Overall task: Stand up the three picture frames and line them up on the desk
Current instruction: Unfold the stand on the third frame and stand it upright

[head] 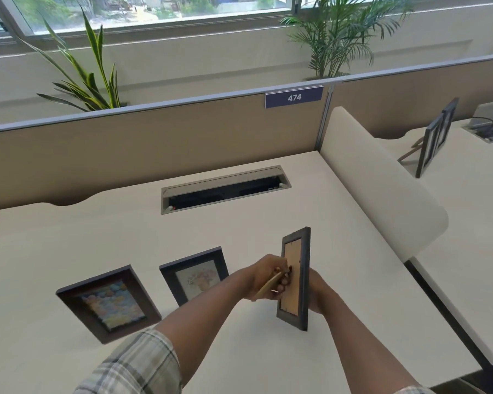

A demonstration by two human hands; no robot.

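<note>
Two dark picture frames lie face up on the pale desk point(239, 351): one with a colourful picture point(108, 304) at the left, one with a flower picture point(195, 275) beside it. A third dark frame point(295, 280) is held on edge over the desk, its brown back towards me. My right hand point(318, 291) grips it from behind, mostly hidden by it. My left hand point(271, 277) pinches the frame's tan back stand point(265, 288), which is pulled away from the backing.
A cable slot point(225, 189) is sunk into the desk beyond the frames. A tan partition point(154, 137) closes the back and a white divider point(382, 189) the right side. Other frames point(436, 135) stand on the neighbouring desk. Plants point(88, 81) sit behind.
</note>
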